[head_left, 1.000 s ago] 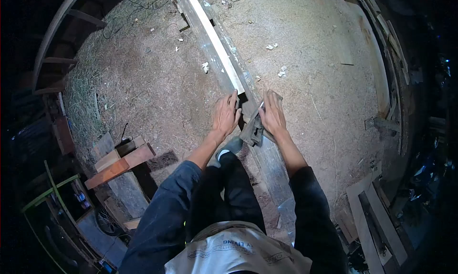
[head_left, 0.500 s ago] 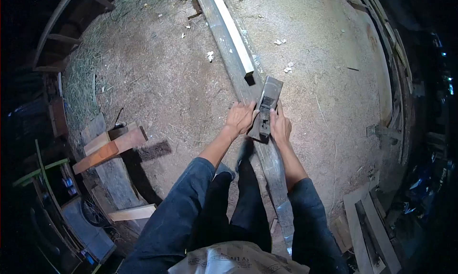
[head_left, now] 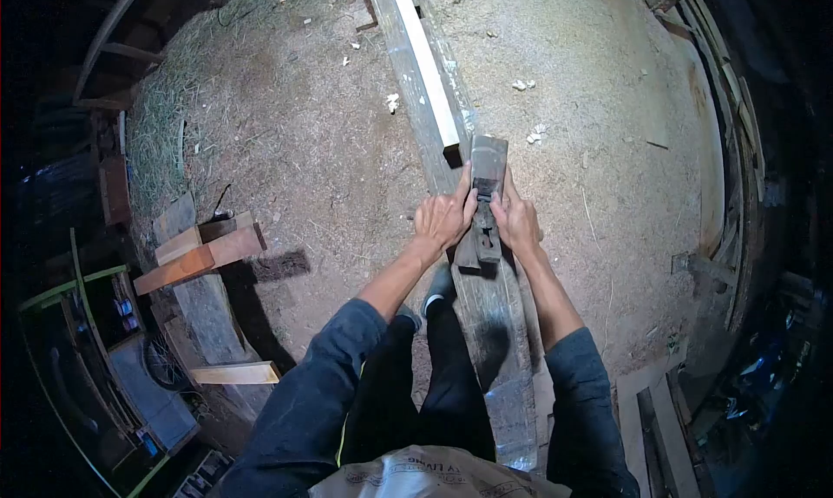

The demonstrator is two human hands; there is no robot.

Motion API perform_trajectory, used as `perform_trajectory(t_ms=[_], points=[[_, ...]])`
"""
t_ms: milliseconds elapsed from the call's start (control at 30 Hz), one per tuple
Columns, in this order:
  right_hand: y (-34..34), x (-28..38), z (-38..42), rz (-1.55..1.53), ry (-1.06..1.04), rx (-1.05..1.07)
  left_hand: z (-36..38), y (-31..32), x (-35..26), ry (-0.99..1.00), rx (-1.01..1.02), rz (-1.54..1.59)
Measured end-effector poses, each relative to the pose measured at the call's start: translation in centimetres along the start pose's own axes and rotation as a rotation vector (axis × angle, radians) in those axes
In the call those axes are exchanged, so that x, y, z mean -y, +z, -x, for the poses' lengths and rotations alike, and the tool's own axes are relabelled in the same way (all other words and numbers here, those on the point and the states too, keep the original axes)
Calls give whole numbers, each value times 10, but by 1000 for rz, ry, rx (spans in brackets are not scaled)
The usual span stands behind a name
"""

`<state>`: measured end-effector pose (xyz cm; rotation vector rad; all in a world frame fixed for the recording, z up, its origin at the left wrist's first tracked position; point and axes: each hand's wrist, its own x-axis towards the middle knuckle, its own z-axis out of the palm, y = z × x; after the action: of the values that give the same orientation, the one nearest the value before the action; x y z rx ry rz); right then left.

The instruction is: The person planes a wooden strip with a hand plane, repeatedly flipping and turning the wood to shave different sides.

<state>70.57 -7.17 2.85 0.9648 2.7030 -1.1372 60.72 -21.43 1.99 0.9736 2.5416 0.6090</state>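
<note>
A wooden hand plane [head_left: 489, 158] is gripped from both sides, just over the long weathered plank [head_left: 490, 311] that runs away from me. My left hand [head_left: 442, 219] is closed round its left side. My right hand [head_left: 518, 224] holds the right side, thumb on top by the throat. Both thumbs lie close to the middle of the tool. Beyond the plane's far end, a long pale wood strip [head_left: 425, 64] rests lengthwise on the plank, its dark near end close to my left fingers.
Crossed boards [head_left: 211, 257] are stacked at left, with a pale offcut [head_left: 234, 374] nearer me. White shavings [head_left: 392, 103] lie scattered on the dirt floor [head_left: 321, 177]. Boards [head_left: 661, 420] lean at lower right, and long slabs [head_left: 724, 134] line the right side.
The plane has swung from a rightward tilt to nearly straight along the plank. My right hand's grip has shifted inward, its thumb now on top. The view has shifted slightly.
</note>
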Motion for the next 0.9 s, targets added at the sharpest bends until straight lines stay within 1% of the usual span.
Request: perform_trajectory(t_ms=[33,67,100,133,167,233,300,400,467,533,700,767,833,900], points=[[-10,8,-7,39,-29,-10,-4,-8,-5,-5,-5,1],[-16,13,-17,40,-77,-8,-8,-17,-10,-46,-71,30],[-23,21,-29,41,-80,-4,-11,-26,-14,-86,-137,59],[-30,31,-40,112,-114,30,-17,-33,-15,-118,-160,62],[-33,40,-52,182,-151,62,-24,-35,-11,-122,-164,61],[-30,47,-77,170,-198,62,-38,-39,-3,-162,-288,98],[-26,54,-94,160,-264,77,-47,-43,3,-195,-293,102],[-27,65,-108,179,-242,119,-59,-51,9,-237,-315,81],[-29,69,-118,189,-242,132,-67,-58,7,-295,-211,57],[-28,74,-133,217,-287,114,-83,-64,12,-307,-208,69],[-21,89,-167,237,-263,115,-114,-82,27,-337,-193,48],[-23,93,-171,251,-261,112,-113,-75,33,-289,-202,54],[-25,96,-177,240,-228,172,-122,-77,33,-268,-249,67],[-22,100,-192,235,-237,190,-130,-82,36,-351,-188,57]])
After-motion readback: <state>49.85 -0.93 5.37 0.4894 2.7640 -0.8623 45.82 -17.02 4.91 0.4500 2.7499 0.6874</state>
